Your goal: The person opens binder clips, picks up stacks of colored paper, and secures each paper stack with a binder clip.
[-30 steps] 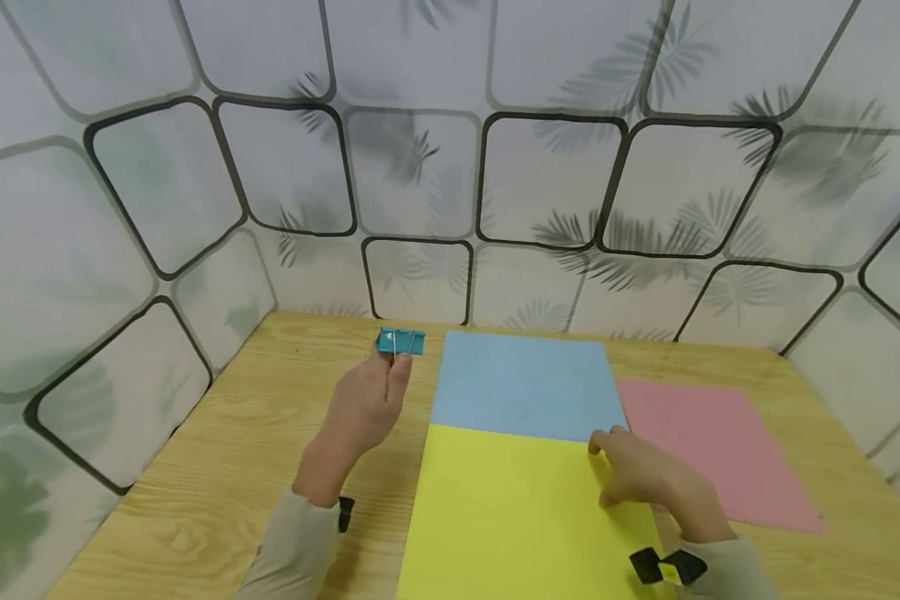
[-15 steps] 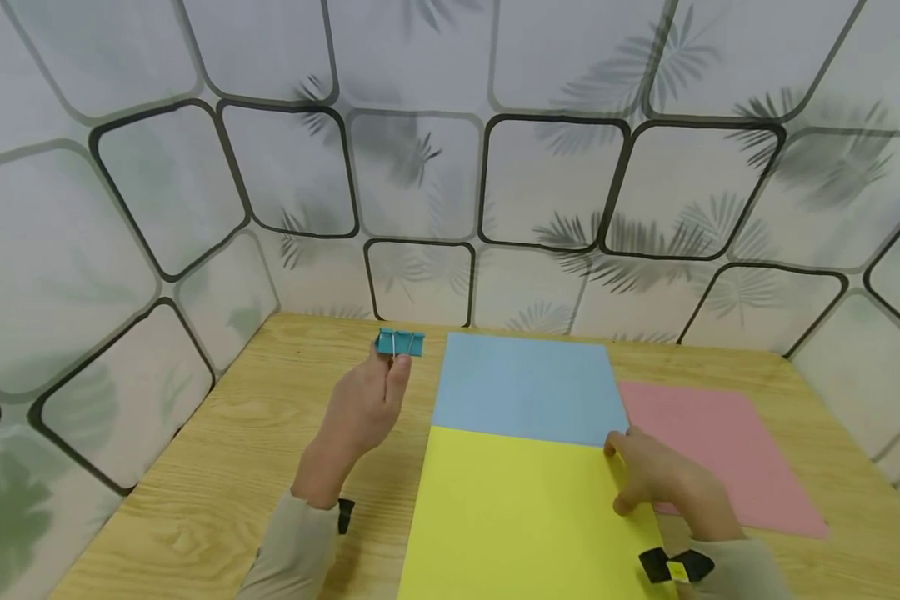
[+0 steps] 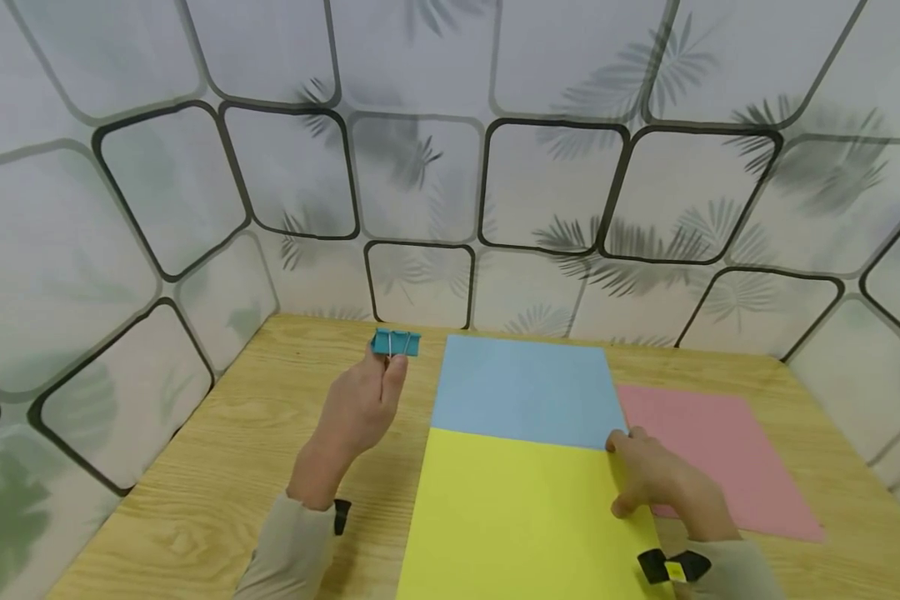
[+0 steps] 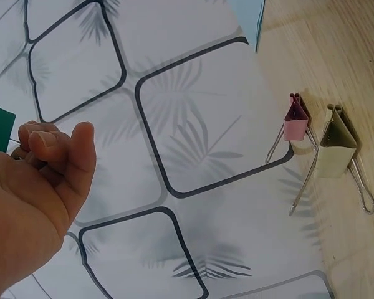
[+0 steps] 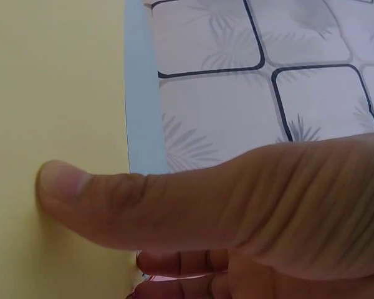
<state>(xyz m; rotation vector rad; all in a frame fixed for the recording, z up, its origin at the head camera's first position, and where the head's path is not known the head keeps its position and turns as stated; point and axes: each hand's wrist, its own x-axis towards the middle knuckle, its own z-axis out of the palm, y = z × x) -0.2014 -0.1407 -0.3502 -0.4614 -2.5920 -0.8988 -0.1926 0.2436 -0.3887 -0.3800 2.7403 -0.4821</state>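
Note:
My left hand [image 3: 356, 404] pinches a teal binder clip [image 3: 396, 342] by its wire handle, raised above the table left of the sheets. The clip shows as a green piece [image 4: 1, 128] at the edge of the left wrist view. My right hand [image 3: 667, 479] grips the right edge of a yellow sheet [image 3: 525, 517] near its upper corner. In the right wrist view the thumb [image 5: 65, 180] lies on the yellow face, with other fingers at the edge below it. Beyond the yellow sheet a blue sheet [image 3: 528, 387] extends, its lower part covered.
A pink sheet [image 3: 727, 458] lies to the right on the wooden table [image 3: 217, 467]. In the left wrist view a pink binder clip [image 4: 295, 124] and a larger cream binder clip [image 4: 335, 159] stand on the table. Patterned fabric walls [image 3: 420, 175] enclose the back and sides.
My right hand shifted slightly right along with the yellow sheet's corner early on, then stayed. The left hand keeps the binder clip almost still, drifting a touch left.

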